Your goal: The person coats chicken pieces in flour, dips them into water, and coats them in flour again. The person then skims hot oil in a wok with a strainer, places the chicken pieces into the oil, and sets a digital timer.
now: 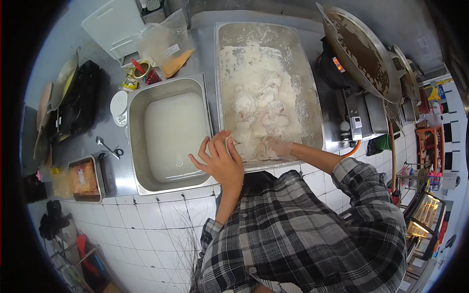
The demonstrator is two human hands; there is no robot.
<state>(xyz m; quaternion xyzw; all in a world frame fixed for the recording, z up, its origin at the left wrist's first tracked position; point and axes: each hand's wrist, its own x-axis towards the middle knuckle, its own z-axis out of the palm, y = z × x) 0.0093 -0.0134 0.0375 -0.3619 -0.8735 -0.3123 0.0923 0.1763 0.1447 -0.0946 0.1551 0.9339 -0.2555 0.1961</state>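
Observation:
A large metal tray [305, 97] holds white flour with several floured pieces [245, 104] that look like meat. My right hand [279, 146] is down in the flour at the tray's near end, blurred and coated, so its fingers and anything in them cannot be made out. Above the tray's near left corner, my left hand [218, 157] has its fingers spread and holds nothing. Left of the tray, a deep metal pan [135, 146] contains a cloudy whitish liquid [177, 134].
A large wok [359, 53] sits over a lit burner at the right. A white scale [118, 105], a red can [146, 75], metal spoons [108, 146] and a small tray of food [84, 178] lie left. Plastic bags [163, 41] are behind the pan.

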